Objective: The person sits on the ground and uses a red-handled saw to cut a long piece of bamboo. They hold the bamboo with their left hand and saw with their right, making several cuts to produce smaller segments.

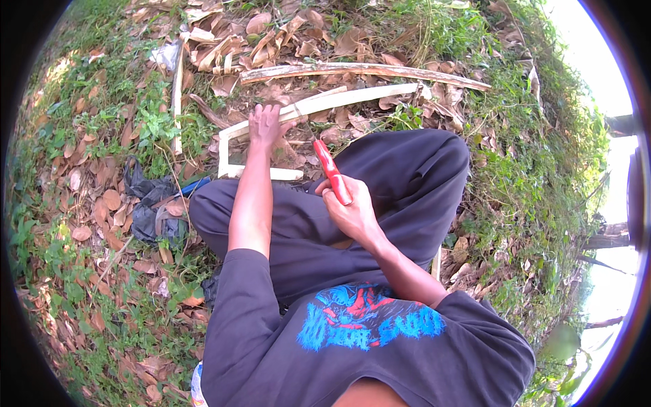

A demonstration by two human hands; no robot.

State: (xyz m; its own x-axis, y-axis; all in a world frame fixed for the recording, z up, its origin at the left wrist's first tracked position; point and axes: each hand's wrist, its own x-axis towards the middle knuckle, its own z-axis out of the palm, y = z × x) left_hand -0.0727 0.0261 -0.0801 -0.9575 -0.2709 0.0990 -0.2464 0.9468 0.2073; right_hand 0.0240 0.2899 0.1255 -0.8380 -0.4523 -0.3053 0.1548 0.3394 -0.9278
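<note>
A pale wooden frame (pixel 325 103) lies before my crossed legs: a long strip, a short upright piece at its left end, and a lower piece (pixel 274 173) near my left knee. My left hand (pixel 266 127) grips the long strip near its left end, its fingers over the far edge. In my right hand (pixel 352 207) is a tool with a red handle (pixel 327 159), held above my lap and pointing away toward the strip. A thin dark part seems to stick out past the handle; its kind is unclear.
Beyond the frame lies a long rough wooden pole (pixel 366 69). Another thin stick (pixel 178 95) stands to the left. A dark plastic bag (pixel 152 210) and a blue item (pixel 194 187) sit by my left knee. Dry leaves and grass cover the ground.
</note>
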